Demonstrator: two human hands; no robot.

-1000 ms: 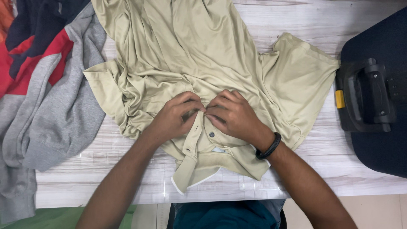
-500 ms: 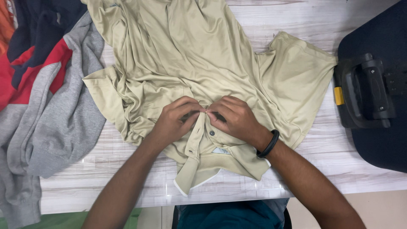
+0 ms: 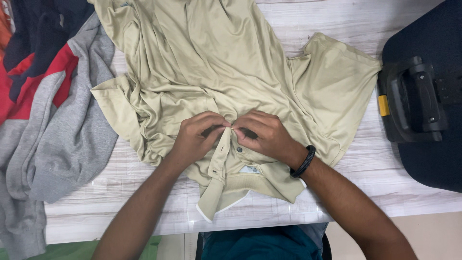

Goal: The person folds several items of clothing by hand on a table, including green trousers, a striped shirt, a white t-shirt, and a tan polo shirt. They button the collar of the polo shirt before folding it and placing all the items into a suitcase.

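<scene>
Whitewashed tabletop (image 3: 144, 202): left hand (image 3: 195, 137), right hand (image 3: 264, 134) both pinching beige shirt (image 3: 216, 72) placket near front edge

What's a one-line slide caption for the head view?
Both hands, left hand and right hand, pinch the button placket of a beige polo shirt on a wood-grain table.

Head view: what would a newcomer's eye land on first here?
The beige shirt spread across the table, with the left hand and right hand pinching its button placket at centre. Next, the grey-and-red sweatshirt at left and the dark suitcase at right.
</scene>
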